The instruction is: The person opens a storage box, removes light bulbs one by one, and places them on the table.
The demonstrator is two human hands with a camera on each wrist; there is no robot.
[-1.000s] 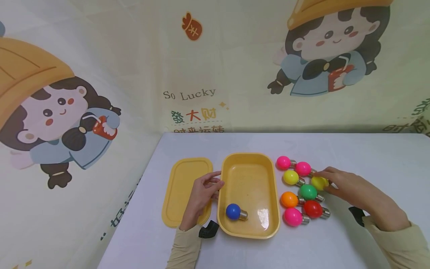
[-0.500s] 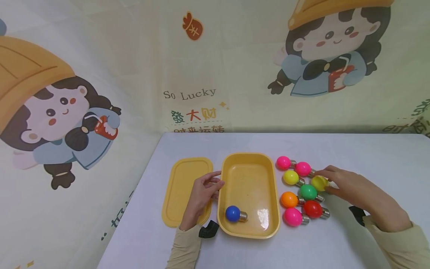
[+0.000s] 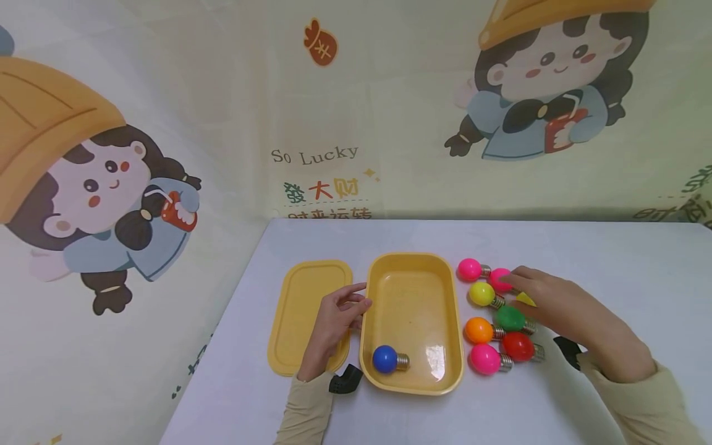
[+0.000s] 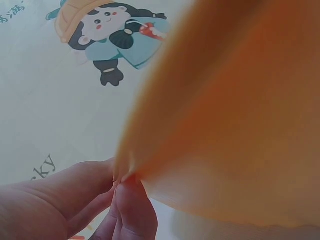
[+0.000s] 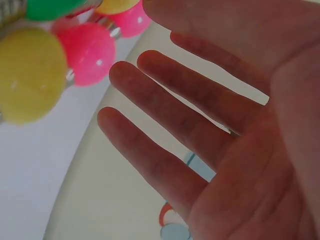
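Note:
My left hand (image 3: 336, 318) pinches the left rim of a yellow plastic box (image 3: 411, 290) between thumb and fingers, which the left wrist view shows up close. Inside the box, near its front left corner, lies a blue light bulb (image 3: 385, 359). My right hand (image 3: 573, 309) hovers over the bulbs at the right, its fingers extended and spread with nothing held. Beneath it are a partly hidden yellow bulb (image 3: 525, 299), a green bulb (image 3: 508, 318) and a pink bulb (image 3: 497, 279). Another yellow bulb (image 3: 481, 293) sits just left of its fingertips.
Nearer the front lie an orange bulb (image 3: 478, 330), a red bulb (image 3: 518, 346) and a pink bulb (image 3: 484, 359). One more pink bulb (image 3: 469, 269) is at the back. A flat yellow lid (image 3: 300, 296) lies left of the box, partly under the left forearm.
My right hand has shifted left from around the right-hand yellow bulb and now covers more of the bulbs. In the box, the blue bulb has rolled slightly toward the front. My left hand stays put.

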